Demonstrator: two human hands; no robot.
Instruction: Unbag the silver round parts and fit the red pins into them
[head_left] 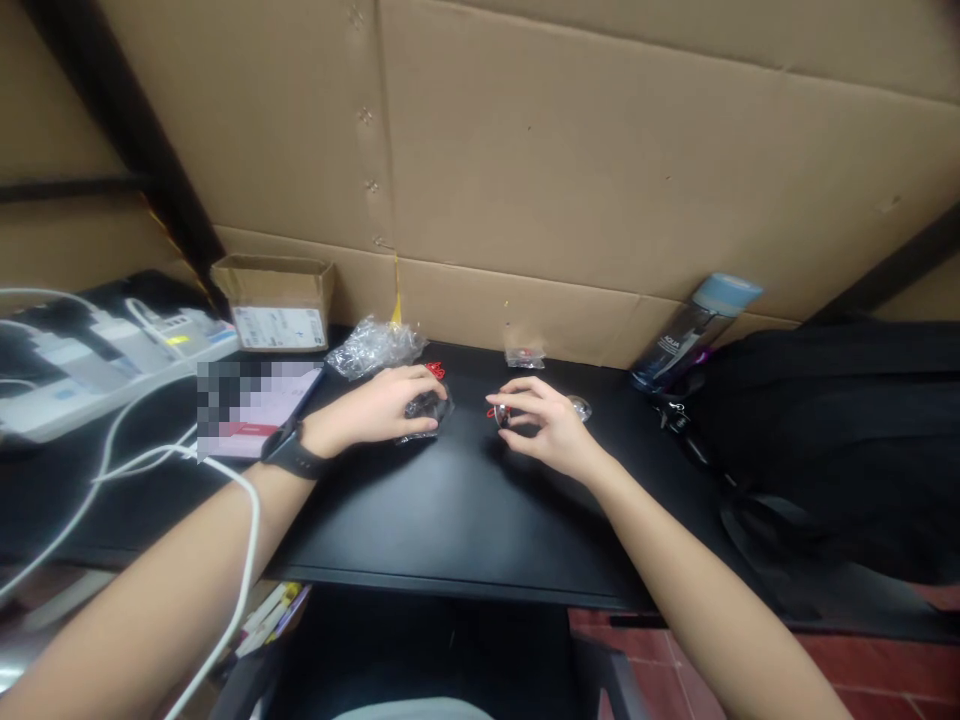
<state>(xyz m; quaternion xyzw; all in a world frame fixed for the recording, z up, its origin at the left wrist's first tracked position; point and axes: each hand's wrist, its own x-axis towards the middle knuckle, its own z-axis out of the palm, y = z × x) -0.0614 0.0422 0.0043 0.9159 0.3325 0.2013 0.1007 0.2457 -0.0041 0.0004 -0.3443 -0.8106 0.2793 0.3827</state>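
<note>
My left hand (382, 407) rests on a small clear plastic bag of dark parts (426, 408) on the black table (450, 520), fingers curled over it; a black watch is on that wrist. My right hand (541, 425) is a little to the right, fingers pinched round a small round metallic piece with a red bit (501, 414). A red item (436, 370) pokes out just behind the left fingers. Another small shiny piece (580, 406) lies right of my right hand.
Crumpled clear plastic (373, 346) and a small cardboard box (276, 300) sit at the back left, a tiny bag (524, 354) by the cardboard wall. A power strip with white cables (90, 360) is left; a water bottle (694, 330) and black backpack (832, 440) right.
</note>
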